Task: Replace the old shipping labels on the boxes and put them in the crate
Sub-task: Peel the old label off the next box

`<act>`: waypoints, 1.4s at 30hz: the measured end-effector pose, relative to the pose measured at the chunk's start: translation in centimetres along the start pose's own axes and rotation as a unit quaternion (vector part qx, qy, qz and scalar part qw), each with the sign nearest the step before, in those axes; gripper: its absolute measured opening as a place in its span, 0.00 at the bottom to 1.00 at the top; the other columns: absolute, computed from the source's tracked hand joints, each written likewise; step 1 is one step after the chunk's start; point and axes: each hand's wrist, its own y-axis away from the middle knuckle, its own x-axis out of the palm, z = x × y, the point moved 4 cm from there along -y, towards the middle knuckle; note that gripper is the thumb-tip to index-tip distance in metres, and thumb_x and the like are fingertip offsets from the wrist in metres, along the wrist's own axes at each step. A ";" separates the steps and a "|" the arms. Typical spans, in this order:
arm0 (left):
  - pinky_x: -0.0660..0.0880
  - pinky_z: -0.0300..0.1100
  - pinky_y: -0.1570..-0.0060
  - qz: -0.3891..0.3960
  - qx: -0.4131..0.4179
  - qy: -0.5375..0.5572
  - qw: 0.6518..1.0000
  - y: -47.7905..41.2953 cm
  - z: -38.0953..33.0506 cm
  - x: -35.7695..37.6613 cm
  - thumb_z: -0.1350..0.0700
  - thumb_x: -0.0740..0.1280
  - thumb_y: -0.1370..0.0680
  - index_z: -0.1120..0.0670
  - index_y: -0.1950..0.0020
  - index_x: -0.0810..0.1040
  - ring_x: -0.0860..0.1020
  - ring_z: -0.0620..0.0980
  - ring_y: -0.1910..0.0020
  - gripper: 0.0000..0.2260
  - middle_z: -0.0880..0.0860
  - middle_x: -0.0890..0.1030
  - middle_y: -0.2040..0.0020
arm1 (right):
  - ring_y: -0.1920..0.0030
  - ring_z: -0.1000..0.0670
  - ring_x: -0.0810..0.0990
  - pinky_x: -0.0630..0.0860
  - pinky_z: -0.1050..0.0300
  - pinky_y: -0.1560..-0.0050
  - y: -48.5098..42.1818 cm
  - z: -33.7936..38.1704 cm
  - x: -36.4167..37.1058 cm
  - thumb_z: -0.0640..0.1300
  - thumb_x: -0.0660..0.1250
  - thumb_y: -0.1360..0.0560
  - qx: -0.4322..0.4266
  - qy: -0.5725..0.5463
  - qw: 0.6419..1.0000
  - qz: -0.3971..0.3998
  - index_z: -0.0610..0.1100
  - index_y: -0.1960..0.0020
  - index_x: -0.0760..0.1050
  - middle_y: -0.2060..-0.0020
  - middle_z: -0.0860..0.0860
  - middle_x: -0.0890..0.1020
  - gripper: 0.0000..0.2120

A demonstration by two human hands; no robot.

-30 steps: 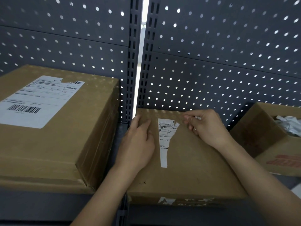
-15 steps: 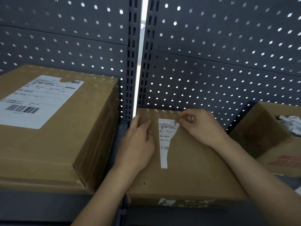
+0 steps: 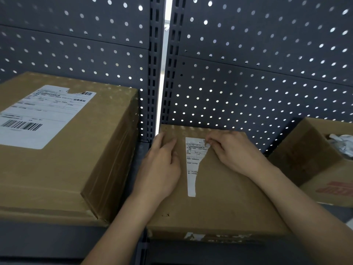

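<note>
A flat brown cardboard box (image 3: 219, 199) lies on the dark shelf in front of me. A torn strip of white shipping label (image 3: 193, 165) is left on its top, wide at the far end and narrow toward me. My left hand (image 3: 162, 165) rests flat on the box's left part, fingers straight, just left of the strip. My right hand (image 3: 233, 152) pinches the lifted upper right corner of the label between thumb and fingertips.
A larger brown box (image 3: 63, 169) with a full white barcode label (image 3: 38, 117) sits on the left shelf. An open carton (image 3: 313, 163) holding crumpled white paper (image 3: 343, 145) stands at the right. A perforated dark back panel (image 3: 248, 73) rises behind.
My right hand has slid left along the box's far edge onto the label's upper right corner and now pinches it. The left hand stays put.
</note>
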 end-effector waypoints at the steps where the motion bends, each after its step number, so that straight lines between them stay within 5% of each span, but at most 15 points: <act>1: 0.56 0.36 0.35 -0.001 0.000 -0.001 1.000 0.0 0.0 0.0 0.53 0.54 0.17 0.49 0.23 0.63 0.59 0.46 0.26 0.21 0.43 0.52 0.22 | 0.52 0.51 0.81 0.77 0.47 0.54 -0.1 -0.1 0.2 0.54 0.48 0.22 -0.001 0.004 1.000 0.003 0.55 0.47 0.76 0.52 0.58 0.83 0.18; 17: 0.55 0.34 0.38 0.002 -0.004 -0.001 1.000 0.1 -0.1 -0.1 0.53 0.54 0.17 0.49 0.23 0.63 0.59 0.46 0.26 0.21 0.42 0.51 0.22 | 0.54 0.48 0.81 0.76 0.48 0.58 0.2 0.1 0.2 0.48 0.52 0.22 -0.021 0.047 0.999 -0.010 0.52 0.47 0.76 0.55 0.55 0.83 0.14; 21: 0.56 0.35 0.35 0.001 -0.003 -0.002 1.000 0.1 -0.1 -0.1 0.53 0.54 0.17 0.49 0.23 0.63 0.59 0.46 0.26 0.21 0.42 0.52 0.22 | 0.55 0.50 0.80 0.76 0.48 0.54 0.3 -0.3 0.1 0.50 0.51 0.21 -0.017 -0.010 1.000 -0.016 0.53 0.49 0.75 0.56 0.57 0.82 0.14; 25: 0.55 0.34 0.37 0.000 0.001 -0.003 1.000 0.1 -0.1 -0.1 0.53 0.54 0.17 0.49 0.23 0.63 0.59 0.46 0.26 0.21 0.42 0.52 0.22 | 0.61 0.51 0.76 0.75 0.49 0.54 0.6 -0.6 -0.5 0.42 0.58 0.21 0.011 -0.085 0.995 -0.047 0.49 0.53 0.72 0.62 0.55 0.79 0.06; 30: 0.55 0.34 0.37 -0.002 0.002 -0.004 1.000 0.2 -0.1 -0.1 0.53 0.54 0.17 0.49 0.23 0.63 0.59 0.46 0.26 0.21 0.42 0.52 0.22 | 0.56 0.50 0.80 0.76 0.48 0.55 0.3 -0.2 0.3 0.52 0.48 0.21 -0.012 -0.003 0.999 -0.032 0.52 0.50 0.74 0.56 0.55 0.82 0.16; 37: 0.57 0.35 0.36 -0.003 0.002 -0.007 1.000 0.1 0.0 0.0 0.53 0.54 0.17 0.49 0.24 0.63 0.60 0.47 0.26 0.20 0.43 0.52 0.22 | 0.55 0.46 0.81 0.76 0.49 0.58 0.1 0.2 0.7 0.46 0.51 0.22 -0.036 0.105 0.994 -0.018 0.51 0.47 0.74 0.55 0.53 0.82 0.13; 42: 0.54 0.33 0.40 -0.005 0.005 -0.005 1.000 0.1 0.0 0.0 0.53 0.54 0.17 0.49 0.24 0.63 0.59 0.46 0.26 0.21 0.43 0.52 0.22 | 0.56 0.49 0.80 0.76 0.48 0.55 0.3 -0.4 0.3 0.47 0.53 0.20 -0.020 0.007 0.999 -0.037 0.52 0.49 0.73 0.57 0.55 0.82 0.10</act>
